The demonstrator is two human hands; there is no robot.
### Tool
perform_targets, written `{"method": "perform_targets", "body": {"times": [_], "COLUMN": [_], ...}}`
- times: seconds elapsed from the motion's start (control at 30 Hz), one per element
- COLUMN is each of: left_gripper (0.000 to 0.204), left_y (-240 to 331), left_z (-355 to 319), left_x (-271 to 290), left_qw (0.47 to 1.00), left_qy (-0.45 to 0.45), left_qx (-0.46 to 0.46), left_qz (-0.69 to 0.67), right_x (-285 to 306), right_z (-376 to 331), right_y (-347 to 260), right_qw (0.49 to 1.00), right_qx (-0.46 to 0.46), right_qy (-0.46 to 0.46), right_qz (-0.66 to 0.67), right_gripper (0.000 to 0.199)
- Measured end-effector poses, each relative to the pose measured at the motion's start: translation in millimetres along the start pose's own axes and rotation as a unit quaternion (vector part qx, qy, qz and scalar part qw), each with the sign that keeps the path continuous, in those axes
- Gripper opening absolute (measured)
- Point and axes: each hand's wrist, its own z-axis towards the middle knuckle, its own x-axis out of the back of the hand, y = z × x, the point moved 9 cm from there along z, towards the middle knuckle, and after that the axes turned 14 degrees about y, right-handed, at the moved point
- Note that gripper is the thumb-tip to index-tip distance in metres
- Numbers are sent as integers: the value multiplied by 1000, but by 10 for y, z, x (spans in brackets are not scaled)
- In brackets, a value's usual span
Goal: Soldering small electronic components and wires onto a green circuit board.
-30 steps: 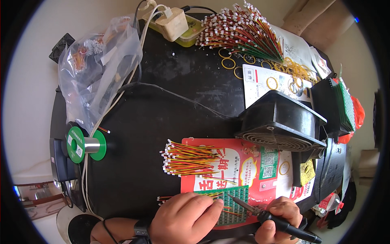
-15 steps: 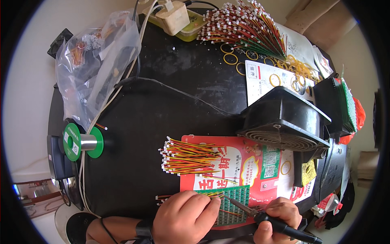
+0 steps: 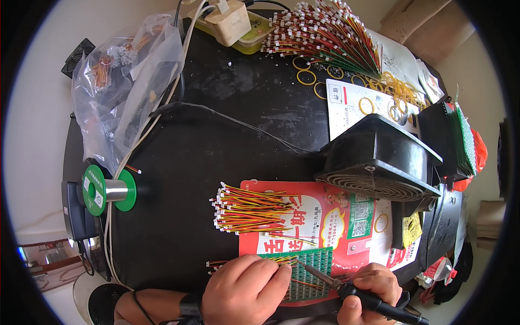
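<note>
My right hand (image 3: 374, 290) grips a soldering iron (image 3: 395, 312) by its black handle. The iron's tip points left, to the wire ends over a green circuit board panel (image 3: 319, 262). My left hand (image 3: 244, 287) is closed at the panel's left part, thumb and fingers pinched by thin red and yellow connector wires (image 3: 284, 260); the exact grip is hidden behind the fingers. White plugs of these wires stick out left of the hand. Beyond the panel, a pile of similar wires (image 3: 252, 208) lies partly on a red printed sheet (image 3: 346, 260).
A black fan (image 3: 379, 157) stands right of the wire pile. At the left are a green solder spool (image 3: 116, 189) and a clear plastic bag (image 3: 132, 103). Far back sit a large wire bundle (image 3: 325, 40), yellow rubber bands (image 3: 401, 89) and a plug adapter (image 3: 227, 24). Cables cross the table.
Almost nothing differs: my left hand has shifted very slightly left, and the whole view has moved a little. The soldering iron stays at the wire ends.
</note>
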Motion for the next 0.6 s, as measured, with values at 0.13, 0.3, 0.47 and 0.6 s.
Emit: {"method": "perform_targets", "body": {"times": [0.13,0.3,0.47,0.6], "left_gripper": [20,21,21,21], "left_y": [-11,-35,-40,-30], "left_z": [-16,-25,-26,-16], "left_x": [2,-10,-10,-10], "left_qw": [999,998,998,998], "left_qy": [6,-1,4,4], "left_qx": [4,10,18,11], "left_qz": [32,60,67,61], "right_x": [-10,-19,53,47], "right_z": [-6,-5,-17,-18], "right_y": [-11,-4,-26,-11], "right_qw": [1000,1000,999,1000], "right_qx": [2,2,-1,-14], "right_qy": [3,-5,27,6], "right_qz": [-7,1,31,20], "right_gripper": [25,26,29,31]}}
